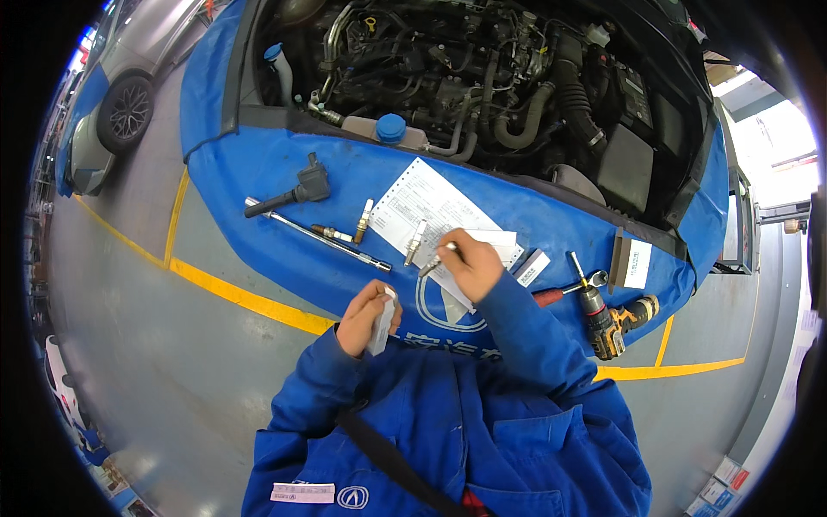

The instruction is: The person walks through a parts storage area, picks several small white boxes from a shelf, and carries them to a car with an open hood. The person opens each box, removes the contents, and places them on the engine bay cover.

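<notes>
- Head view: the right hand [469, 265] is closed around a spark plug [433, 261], held just above the paper sheet [422, 202] on the blue cover [276, 172] draped over the car's front.
- The left hand [366, 317] is wrapped around a small white box [382, 323], held close to the chest, near the right hand but apart from it.
- A second plug [414, 244] is seen lying on the sheet, just left of the held plug.
- Two more plugs [363, 221] [332, 233] are laid on the cover, left of the sheet.
- A long ratchet bar [319, 234] is stretched across the cover beneath them, with a black ignition coil [297, 191] above it, further left.
- Right of the right hand, a small white carton [532, 269] is set on the cover, then a red-handled ratchet [568, 289], a cordless drill [610, 320] and another box [633, 261] standing on edge.
- The open engine bay [482, 77] is seen above the cover, a blue cap [390, 127] at its near edge.
- Yellow floor lines [250, 300] are seen on the grey floor, and another car [121, 95] is parked at the upper left.
</notes>
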`<action>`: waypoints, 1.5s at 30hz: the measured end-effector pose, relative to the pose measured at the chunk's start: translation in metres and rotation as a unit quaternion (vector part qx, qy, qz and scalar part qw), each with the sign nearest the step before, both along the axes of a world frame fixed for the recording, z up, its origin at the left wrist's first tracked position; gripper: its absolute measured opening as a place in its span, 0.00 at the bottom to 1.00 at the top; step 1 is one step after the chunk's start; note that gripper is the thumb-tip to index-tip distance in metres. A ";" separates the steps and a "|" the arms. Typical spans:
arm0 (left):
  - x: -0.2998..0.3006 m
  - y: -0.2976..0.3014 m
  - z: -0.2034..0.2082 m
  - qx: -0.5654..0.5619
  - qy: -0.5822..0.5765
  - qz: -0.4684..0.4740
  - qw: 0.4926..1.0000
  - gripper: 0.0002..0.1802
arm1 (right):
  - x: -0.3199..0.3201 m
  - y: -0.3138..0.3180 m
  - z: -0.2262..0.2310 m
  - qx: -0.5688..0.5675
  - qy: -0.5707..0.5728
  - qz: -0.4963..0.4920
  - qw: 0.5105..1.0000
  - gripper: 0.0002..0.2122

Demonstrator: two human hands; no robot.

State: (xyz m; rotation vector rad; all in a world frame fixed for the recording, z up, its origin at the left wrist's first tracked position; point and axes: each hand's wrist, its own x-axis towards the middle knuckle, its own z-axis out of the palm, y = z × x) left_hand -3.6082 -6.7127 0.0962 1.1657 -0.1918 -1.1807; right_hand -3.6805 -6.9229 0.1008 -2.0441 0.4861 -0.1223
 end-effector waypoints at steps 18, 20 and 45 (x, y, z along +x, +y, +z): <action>-0.024 -0.049 0.024 -0.007 -0.049 -0.072 0.996 0.11 | -0.059 0.038 0.029 0.301 -0.051 -0.027 0.952 0.21; -0.027 -0.050 0.023 -0.035 -0.046 -0.070 0.996 0.14 | -0.067 0.036 0.032 0.262 -0.113 -0.040 0.958 0.18; -0.036 -0.051 0.022 0.025 -0.415 -0.152 0.897 0.37 | -0.076 0.038 0.017 0.222 -0.126 -0.071 0.964 0.06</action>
